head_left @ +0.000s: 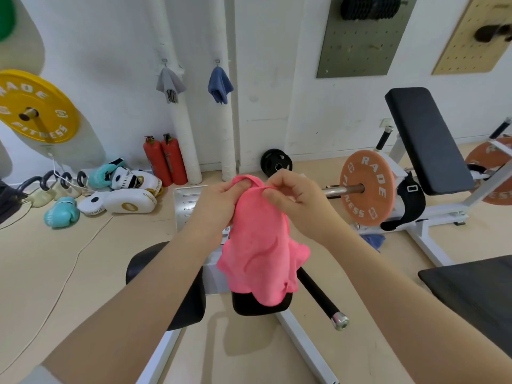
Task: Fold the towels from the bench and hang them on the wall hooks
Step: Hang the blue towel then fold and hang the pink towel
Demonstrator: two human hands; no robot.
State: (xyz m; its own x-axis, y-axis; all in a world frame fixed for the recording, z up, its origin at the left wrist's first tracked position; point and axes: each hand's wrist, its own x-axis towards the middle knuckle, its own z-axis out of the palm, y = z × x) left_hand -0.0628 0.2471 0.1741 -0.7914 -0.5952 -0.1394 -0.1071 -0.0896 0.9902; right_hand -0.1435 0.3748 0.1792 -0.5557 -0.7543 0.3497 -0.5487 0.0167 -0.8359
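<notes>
Head view shows both the left hand [221, 199] and right hand [295, 200] pinching the pink towel [257, 253] by its bunched top edge in mid-air; looks light, limp, best held at corners.

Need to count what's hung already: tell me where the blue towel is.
In the head view, the blue towel hangs from a wall hook on the white wall, upper centre, right of the grey towel and above the red fire extinguishers.

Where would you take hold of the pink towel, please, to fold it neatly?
At its top edge, from above, where the left hand and right hand already pinch the pink towel; the rest hangs bunched below, so sliding the hands apart should probably spread it.
</notes>
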